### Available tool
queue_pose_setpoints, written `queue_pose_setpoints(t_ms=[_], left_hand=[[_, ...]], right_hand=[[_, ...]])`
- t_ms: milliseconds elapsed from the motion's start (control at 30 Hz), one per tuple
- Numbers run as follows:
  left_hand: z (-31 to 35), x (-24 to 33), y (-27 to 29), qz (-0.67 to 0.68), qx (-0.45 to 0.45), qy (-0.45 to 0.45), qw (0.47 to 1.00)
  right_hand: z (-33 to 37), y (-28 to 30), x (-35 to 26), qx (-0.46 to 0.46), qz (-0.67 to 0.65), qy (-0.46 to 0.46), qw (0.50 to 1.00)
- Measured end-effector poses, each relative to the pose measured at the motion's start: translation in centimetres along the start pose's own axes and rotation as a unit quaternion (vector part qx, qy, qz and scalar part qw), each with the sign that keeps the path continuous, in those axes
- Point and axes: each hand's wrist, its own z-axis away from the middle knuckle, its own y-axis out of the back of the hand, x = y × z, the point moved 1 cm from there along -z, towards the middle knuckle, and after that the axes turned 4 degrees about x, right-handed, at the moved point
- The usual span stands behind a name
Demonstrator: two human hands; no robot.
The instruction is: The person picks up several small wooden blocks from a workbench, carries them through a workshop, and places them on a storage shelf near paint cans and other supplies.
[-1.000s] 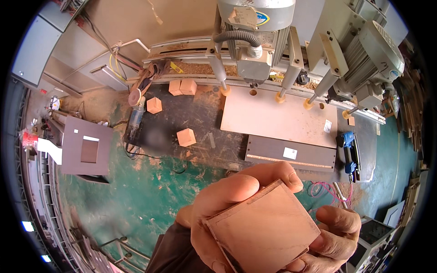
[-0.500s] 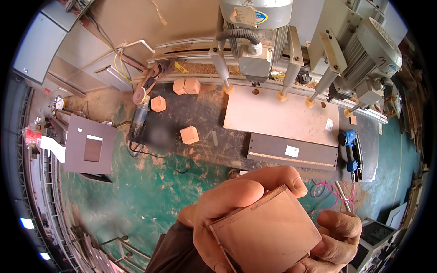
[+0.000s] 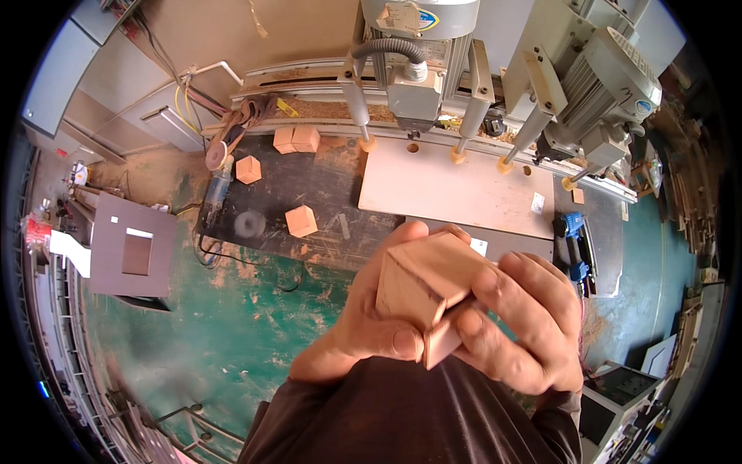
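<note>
A small wooden box (image 3: 429, 267) of thin, light panels is held up in front of me, tilted, with dark marks along its edges. My left hand (image 3: 363, 317) wraps round its left side, thumb pressed low near the front corner. My right hand (image 3: 533, 317) is closed on the right side, its fingertips at a thin wooden panel (image 3: 442, 344) that stands out at the lower edge. A dark gap shows between this panel and the box; whether they are joined there I cannot tell. Similar wooden blocks (image 3: 301, 221) sit on the dark workbench (image 3: 332, 182) beyond.
A pale board (image 3: 456, 185) lies under the clamping rods of a machine with large motors (image 3: 421, 85). A blue nail gun (image 3: 572, 247) rests at the bench's right. A grinder with a round disc (image 3: 218, 182) lies at its left end. A brown panel (image 3: 131, 247) stands farther left.
The box has moved up, away from me, and been turned, so an edge and the standing-out panel now show. Both hands have shifted their grip. The whole view has moved slightly.
</note>
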Motion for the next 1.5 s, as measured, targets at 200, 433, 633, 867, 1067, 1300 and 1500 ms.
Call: queue_pose_setpoints(t_ms=[200, 433, 633, 867, 1067, 1300, 1500], left_hand=[[-0.1, -1.2, 2.3, -0.048, 0.011, -0.042, 0.998], [0.3, -1.7, 3.4, -0.047, 0.007, -0.057, 0.997], [0.5, -2.0, 4.4, -0.045, 0.008, -0.065, 0.997], [0.7, -2.0, 4.6, -0.078, 0.102, -0.040, 0.991], [0.8, -2.2, 5.8, -0.110, 0.236, -0.004, 0.965], [2.1, -1.6, 8.1, -0.233, 0.262, 0.027, 0.936], [3.9, -1.2, 10.7, -0.269, 0.261, 0.078, 0.924]], right_hand=[[0.2, -1.7, 0.1, 0.002, 0.003, -0.051, 0.999], [0.0, -2.4, -0.2, 0.002, -0.017, -0.071, 0.997], [1.0, -2.9, 0.5, -0.009, -0.043, -0.080, 0.996], [1.3, -4.0, 0.9, -0.019, -0.103, -0.149, 0.983], [4.5, -7.0, 1.6, -0.056, -0.108, -0.204, 0.971], [7.2, -10.6, 1.3, -0.086, -0.184, -0.305, 0.931], [10.0, -13.6, -0.1, -0.067, -0.226, -0.361, 0.903]])
